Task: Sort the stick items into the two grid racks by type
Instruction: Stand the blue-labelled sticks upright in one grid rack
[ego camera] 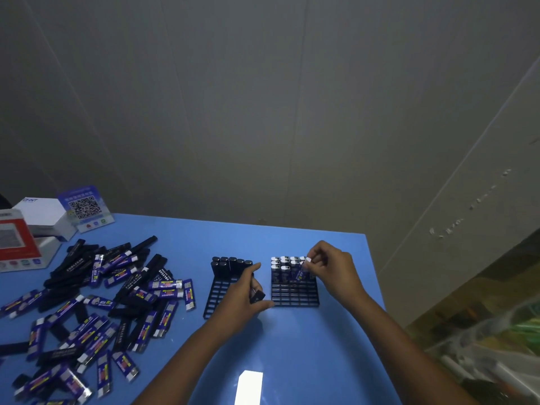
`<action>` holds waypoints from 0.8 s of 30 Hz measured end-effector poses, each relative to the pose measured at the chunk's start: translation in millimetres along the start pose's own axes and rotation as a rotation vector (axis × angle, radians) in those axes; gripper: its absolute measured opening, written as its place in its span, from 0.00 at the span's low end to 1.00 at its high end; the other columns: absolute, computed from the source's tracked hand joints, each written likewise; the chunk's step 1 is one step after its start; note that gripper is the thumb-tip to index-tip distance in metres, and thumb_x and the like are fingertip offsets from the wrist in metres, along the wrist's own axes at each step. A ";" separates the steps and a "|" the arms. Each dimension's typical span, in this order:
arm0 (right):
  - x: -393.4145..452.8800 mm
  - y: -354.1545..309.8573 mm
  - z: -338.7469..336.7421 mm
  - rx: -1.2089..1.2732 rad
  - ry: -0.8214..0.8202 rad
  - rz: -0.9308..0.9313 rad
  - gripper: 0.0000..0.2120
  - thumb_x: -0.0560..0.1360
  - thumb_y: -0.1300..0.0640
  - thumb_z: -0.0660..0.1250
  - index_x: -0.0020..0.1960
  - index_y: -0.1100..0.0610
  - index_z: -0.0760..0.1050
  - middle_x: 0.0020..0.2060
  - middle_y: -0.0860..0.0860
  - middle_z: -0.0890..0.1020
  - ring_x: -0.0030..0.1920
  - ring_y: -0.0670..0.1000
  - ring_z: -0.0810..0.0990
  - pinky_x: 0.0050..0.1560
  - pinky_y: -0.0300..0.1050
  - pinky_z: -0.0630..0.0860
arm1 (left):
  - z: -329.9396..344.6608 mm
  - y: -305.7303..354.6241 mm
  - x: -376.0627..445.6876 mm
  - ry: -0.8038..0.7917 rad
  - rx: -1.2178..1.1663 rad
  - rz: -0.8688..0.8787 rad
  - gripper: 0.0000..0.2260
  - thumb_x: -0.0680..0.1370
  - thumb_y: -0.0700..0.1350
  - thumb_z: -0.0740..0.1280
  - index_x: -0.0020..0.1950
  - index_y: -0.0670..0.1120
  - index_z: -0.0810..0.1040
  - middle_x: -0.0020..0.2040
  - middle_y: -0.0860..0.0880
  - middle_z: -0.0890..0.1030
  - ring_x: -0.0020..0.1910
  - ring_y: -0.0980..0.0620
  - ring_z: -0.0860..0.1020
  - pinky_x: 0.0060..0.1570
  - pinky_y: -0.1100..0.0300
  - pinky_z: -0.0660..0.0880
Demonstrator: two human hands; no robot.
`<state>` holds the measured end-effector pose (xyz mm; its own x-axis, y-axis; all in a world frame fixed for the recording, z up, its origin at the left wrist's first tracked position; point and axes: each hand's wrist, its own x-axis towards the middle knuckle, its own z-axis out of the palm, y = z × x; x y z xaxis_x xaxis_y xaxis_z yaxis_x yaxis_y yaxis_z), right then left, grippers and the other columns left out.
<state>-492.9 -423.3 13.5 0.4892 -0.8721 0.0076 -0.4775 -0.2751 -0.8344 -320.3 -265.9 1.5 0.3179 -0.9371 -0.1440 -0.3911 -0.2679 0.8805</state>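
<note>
- Early in the sort, judging by the racks: left rack (217, 290) with one far row of black sticks (230, 263) standing upright, the near cells bare.
- Right rack (295, 293) with roughly three far rows of blue-labelled sticks (282, 268) standing, near rows of cells open.
- Both racks side by side near the far right corner of the blue counter (306, 346), close but apart.
- Right hand (333, 271) over the far right part of the right rack, fingers pinching a blue stick (302, 271) tilted into or just above a cell; seated or not, cannot tell.
- Left hand (242, 299) between the racks, over the near right part of the left rack, grip closed round a black stick (257, 295), not yet in a cell.
- Most of the job left: big mixed pile (96, 302) of black and blue-labelled sticks lying flat and crossed over each other along the left side of the counter.
- Pile well apart from the racks, so a reach across for each pick.
- Black ones partly buried under blue ones; likely some untangling needed.
- At the far left corner: white box (43, 214), red and white box (17, 244), QR-code card (84, 207) standing; none in the way.
- White strip (248, 387) at the near edge, unclear what.
</note>
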 end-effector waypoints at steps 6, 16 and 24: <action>10.5 14.8 9.4 -0.153 -0.031 -0.008 0.11 0.72 0.67 0.73 0.42 0.51 0.77 0.35 0.50 0.82 0.35 0.46 0.77 0.36 0.34 0.72 | 0.2 -3.8 7.1 0.024 -0.070 0.000 0.38 0.69 0.39 0.78 0.73 0.50 0.63 0.43 0.46 0.75 0.38 0.66 0.74 0.46 0.72 0.72; 22.8 25.9 22.5 -0.288 -0.093 -0.096 0.14 0.71 0.67 0.71 0.41 0.48 0.76 0.39 0.43 0.78 0.41 0.43 0.77 0.39 0.30 0.70 | 2.1 -6.9 19.7 0.056 -0.089 -0.004 0.35 0.68 0.38 0.79 0.69 0.53 0.66 0.39 0.50 0.75 0.37 0.63 0.75 0.45 0.69 0.73; 23.2 31.4 31.7 -0.344 -0.125 -0.153 0.09 0.72 0.65 0.69 0.45 0.51 0.75 0.41 0.44 0.77 0.42 0.47 0.76 0.45 0.46 0.76 | -1.3 -8.0 21.5 0.088 -0.077 -0.005 0.34 0.68 0.39 0.79 0.69 0.53 0.66 0.39 0.51 0.74 0.39 0.64 0.75 0.46 0.73 0.71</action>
<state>-473.4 -439.4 -30.0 0.6483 -0.7607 0.0324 -0.5987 -0.5357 -0.5955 -309.2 -283.6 -8.0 0.3961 -0.9115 -0.1113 -0.3231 -0.2518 0.9122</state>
